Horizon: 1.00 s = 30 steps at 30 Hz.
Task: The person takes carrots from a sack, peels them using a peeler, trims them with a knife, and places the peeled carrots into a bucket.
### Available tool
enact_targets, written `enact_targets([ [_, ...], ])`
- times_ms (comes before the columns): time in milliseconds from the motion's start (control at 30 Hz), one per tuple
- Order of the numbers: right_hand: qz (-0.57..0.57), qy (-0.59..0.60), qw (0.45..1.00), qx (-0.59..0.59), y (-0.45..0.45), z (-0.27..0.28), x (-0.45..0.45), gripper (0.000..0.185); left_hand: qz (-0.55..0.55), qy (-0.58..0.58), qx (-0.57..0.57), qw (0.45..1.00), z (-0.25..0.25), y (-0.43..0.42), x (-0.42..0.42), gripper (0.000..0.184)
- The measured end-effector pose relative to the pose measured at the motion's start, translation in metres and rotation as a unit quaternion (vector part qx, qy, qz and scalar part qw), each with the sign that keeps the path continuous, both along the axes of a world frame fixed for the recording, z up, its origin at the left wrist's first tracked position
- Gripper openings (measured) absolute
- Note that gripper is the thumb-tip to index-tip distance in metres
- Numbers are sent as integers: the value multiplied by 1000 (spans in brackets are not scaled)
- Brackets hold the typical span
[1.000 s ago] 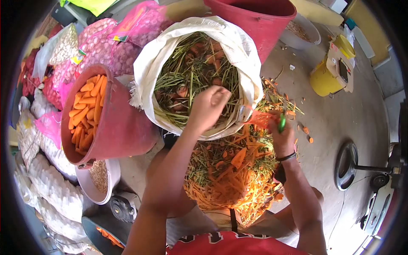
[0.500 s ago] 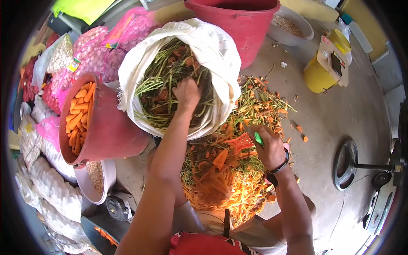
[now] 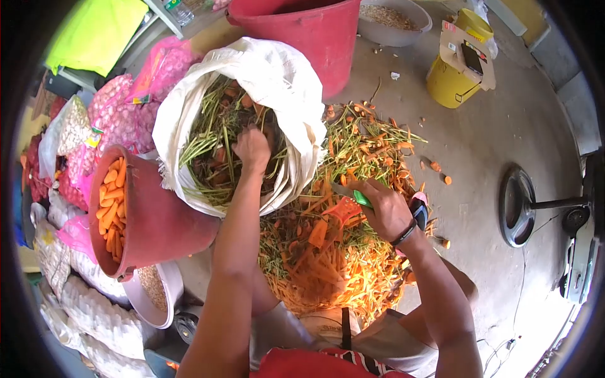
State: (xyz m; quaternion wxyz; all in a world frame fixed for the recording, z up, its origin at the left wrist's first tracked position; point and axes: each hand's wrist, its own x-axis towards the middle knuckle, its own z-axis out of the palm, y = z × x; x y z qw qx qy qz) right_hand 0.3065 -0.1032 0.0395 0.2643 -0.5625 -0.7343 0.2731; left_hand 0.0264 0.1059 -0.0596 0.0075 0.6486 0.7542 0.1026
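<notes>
A white woven sack [image 3: 301,94] stands wide at the mouth, filled with green carrot tops [image 3: 208,135] and carrot pieces. My left hand [image 3: 253,151] reaches down into it, fingers curled among the stalks; what they grip is hidden. To the right, my right hand [image 3: 387,208] is closed round the green handle [image 3: 362,199] of a knife, its short blade pointing left. Just below the knife is a slotted orange plastic tool [image 3: 344,210]; I cannot tell whether the hand touches it. Beneath lies a heap of carrot peelings [image 3: 353,277] with tops and cut ends.
Left of the sack, a tilted red bucket [image 3: 170,214] holds peeled carrots [image 3: 111,205]. Behind stands a larger red tub [image 3: 315,44]. Net bags of garlic [image 3: 116,113] line the left. A yellow bucket [image 3: 444,85] and a round black base [image 3: 518,205] are at right.
The view has shifted, so the sack and tub appear farther left. My left hand stays inside the sack. My right hand still holds the knife, now nearer the sack.
</notes>
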Motion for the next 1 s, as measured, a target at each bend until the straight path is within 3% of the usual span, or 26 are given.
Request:
enact_targets([
  [67, 1, 6, 1000, 10, 2, -6, 0, 38, -20, 54, 53, 997, -2, -7, 7, 37],
  [200, -8, -12, 1000, 12, 5, -6, 0, 37, 32, -41, -64, 997, 16, 2, 4, 42],
  [333, -9, 0, 999, 43, 13, -3, 2, 37, 18, -318, -116, 941, 40, 2, -19, 41],
  [367, -12, -2, 999, 42, 16, -1, 1, 36, 7, -434, -109, 894, 48, -3, -27, 38],
  [467, -14, -1, 999, 46, 25, 2, -2, 34, 3, -639, -138, 757, 76, -19, -59, 41],
  [567, -13, 10, 997, 81, 34, -5, -5, 30, -103, -785, -161, 590, 103, -54, -76, 45],
  [600, -23, 34, 997, 72, 38, -3, -10, 30, -128, -785, -173, 580, 117, -70, -72, 42],
  [733, -80, 107, 991, 7, 43, 10, -29, 37, -168, -719, -216, 639, 115, -108, -41, 46],
  [767, -103, 121, 987, -3, 45, 15, -32, 40, -199, -769, -214, 569, 99, -113, -37, 50],
  [833, -135, 170, 976, -18, 50, 21, -33, 46, -224, -782, -199, 547, 106, -126, -21, 45],
  [933, -132, 75, 986, 72, 57, 15, -29, 39, -219, -772, -189, 566, 105, -127, -11, 38],
  [1000, -101, 31, 994, 28, 53, 11, -30, 30, -210, -756, -168, 597, 100, -125, -7, 35],
])
